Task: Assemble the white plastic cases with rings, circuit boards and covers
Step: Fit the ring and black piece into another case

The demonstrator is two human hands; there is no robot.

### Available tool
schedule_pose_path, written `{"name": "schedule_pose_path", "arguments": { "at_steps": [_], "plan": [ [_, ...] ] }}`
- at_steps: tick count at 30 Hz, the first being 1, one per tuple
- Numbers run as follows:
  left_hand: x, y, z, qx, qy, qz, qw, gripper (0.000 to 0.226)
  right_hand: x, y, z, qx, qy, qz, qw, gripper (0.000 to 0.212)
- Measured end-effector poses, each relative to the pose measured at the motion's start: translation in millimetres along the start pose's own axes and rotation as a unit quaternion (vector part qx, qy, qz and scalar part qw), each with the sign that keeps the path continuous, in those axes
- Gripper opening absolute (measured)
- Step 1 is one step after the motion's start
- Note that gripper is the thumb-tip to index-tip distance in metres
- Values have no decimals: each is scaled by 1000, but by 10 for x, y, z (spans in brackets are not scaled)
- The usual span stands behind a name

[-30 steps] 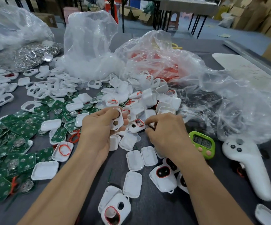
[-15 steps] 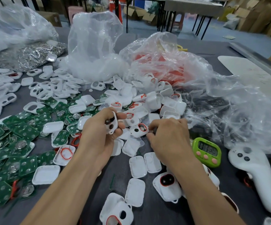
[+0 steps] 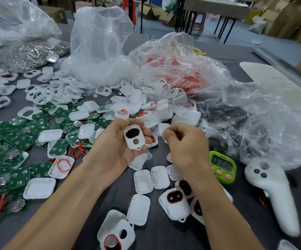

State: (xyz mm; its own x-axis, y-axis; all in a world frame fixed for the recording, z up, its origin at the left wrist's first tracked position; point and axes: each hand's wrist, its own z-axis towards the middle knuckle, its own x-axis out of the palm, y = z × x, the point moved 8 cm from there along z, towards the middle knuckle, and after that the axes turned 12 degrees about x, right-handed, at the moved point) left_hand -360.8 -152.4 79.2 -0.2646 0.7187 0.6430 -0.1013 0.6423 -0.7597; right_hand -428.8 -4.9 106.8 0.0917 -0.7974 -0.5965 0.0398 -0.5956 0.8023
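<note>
My left hand (image 3: 118,150) holds a white plastic case (image 3: 134,137) with two holes, its face turned up toward me, above the dark table. My right hand (image 3: 185,147) hovers just right of it with fingers curled; whatever it pinches is hidden. Green circuit boards (image 3: 16,141) lie heaped at the left. White covers (image 3: 142,181) sit below the hands. A cover with a red ring (image 3: 63,166) lies left of my forearm. Cases fitted with rings (image 3: 175,201) lie under my right wrist.
A big pile of white cases (image 3: 156,109) sits behind the hands, against clear plastic bags (image 3: 236,109). A green timer (image 3: 221,166) and a white controller (image 3: 272,192) lie at the right. A bag of metal parts (image 3: 25,55) is far left.
Both hands lifted off the pile toward me. The left hand turned the case so its holed face points up. The right hand drew in beside it.
</note>
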Motion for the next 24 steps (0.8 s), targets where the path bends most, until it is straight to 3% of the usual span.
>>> {"name": "schedule_pose_path", "arguments": {
  "at_steps": [2,4,7,9,14,20,24],
  "plan": [
    [-11,42,21,-7,-15,-21,1000,25,63,-62,6,87,89,216,968,22],
    [-42,77,30,-4,-33,-12,999,34,188,-37,-42,140,181,342,912,31],
    [-63,108,13,3,-36,20,999,54,267,-13,-90,176,255,402,862,47],
    [-49,104,-10,3,-23,34,999,53,262,11,-113,177,288,421,842,48],
    [-1,50,-37,8,18,20,1000,52,261,45,-157,163,325,398,842,46],
    [-55,-28,-23,71,38,118,990,55,194,-16,-100,177,261,365,876,34],
    [-73,-228,-66,194,-15,347,917,55,182,-52,-65,180,213,368,887,26]
  ]
}}
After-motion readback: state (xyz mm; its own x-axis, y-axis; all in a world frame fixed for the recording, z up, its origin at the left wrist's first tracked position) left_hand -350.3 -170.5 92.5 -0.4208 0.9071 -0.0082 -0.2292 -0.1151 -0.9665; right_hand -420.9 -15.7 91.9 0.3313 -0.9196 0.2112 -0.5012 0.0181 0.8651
